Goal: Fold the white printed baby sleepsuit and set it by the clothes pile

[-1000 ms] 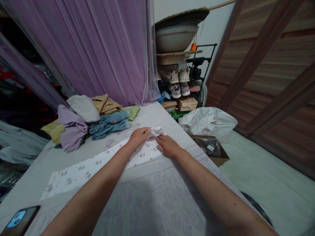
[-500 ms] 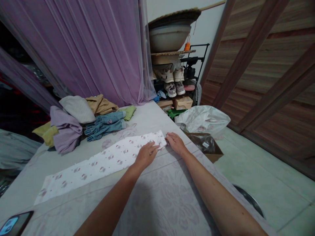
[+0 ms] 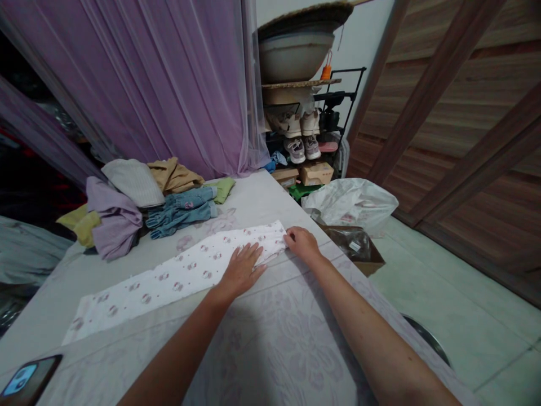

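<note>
The left hand (image 3: 242, 270) lies palm down, fingers spread, on a white printed garment (image 3: 186, 272) stretched in a long strip across the flower-patterned sheet (image 3: 296, 327). The right hand (image 3: 301, 242) has a narrow grip, pinching the garment's far right end. A blue denim garment (image 3: 181, 211) lies beyond it.

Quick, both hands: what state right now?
Left hand: open, palm down on the printed white cloth.
Right hand: fingers curled at the cloth's end; whether gripping cannot be told.

Matt cloth (image 3: 177, 273), glossy plastic bag (image 3: 353, 202)
</note>
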### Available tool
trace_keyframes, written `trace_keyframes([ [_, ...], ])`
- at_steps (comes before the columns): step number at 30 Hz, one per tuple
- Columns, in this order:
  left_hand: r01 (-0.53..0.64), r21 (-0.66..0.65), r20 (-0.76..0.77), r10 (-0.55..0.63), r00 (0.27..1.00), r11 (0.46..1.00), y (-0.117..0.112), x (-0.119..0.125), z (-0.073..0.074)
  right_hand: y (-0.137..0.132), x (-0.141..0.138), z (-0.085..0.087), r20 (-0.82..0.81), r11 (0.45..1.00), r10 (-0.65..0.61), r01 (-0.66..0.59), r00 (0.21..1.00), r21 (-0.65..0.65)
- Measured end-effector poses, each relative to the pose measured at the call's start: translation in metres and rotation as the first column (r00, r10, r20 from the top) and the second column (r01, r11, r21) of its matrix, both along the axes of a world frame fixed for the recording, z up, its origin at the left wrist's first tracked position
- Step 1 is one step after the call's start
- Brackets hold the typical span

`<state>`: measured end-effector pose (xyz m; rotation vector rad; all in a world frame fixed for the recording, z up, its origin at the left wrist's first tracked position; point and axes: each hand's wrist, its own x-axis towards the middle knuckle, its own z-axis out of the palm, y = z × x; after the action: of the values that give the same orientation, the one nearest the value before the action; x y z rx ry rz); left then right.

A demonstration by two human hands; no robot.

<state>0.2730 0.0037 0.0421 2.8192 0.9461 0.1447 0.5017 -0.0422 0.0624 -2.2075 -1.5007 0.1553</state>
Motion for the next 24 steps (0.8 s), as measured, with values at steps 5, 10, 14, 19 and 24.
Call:
trace_keyframes([
  [5,0.025,0.181,-0.041,-0.018,0.999,0.983,-0.001,-0.02,-0.019,-0.003,-0.009,-0.008,0.061,0.999,-0.038,0.036,0.997,0.033],
  [10,0.015,0.211,-0.041,-0.007,0.999,0.977,-0.003,-0.019,-0.023,-0.012,-0.029,-0.006,0.118,0.982,-0.056,0.034,0.991,0.186],
  [14,0.001,0.186,-0.037,0.006,0.999,0.983,-0.004,-0.017,-0.018,-0.021,-0.042,-0.002,0.112,0.984,-0.152,0.14,0.982,0.109],
  [19,-0.01,0.179,-0.017,0.013,1.0,0.984,-0.007,-0.018,-0.017,-0.027,-0.039,-0.003,0.091,0.97,-0.233,0.238,0.968,-0.047],
  [24,-0.033,0.197,0.012,0.031,0.999,0.98,-0.011,-0.017,-0.017,-0.024,-0.04,-0.001,0.002,0.979,-0.199,0.198,0.98,-0.056],
])
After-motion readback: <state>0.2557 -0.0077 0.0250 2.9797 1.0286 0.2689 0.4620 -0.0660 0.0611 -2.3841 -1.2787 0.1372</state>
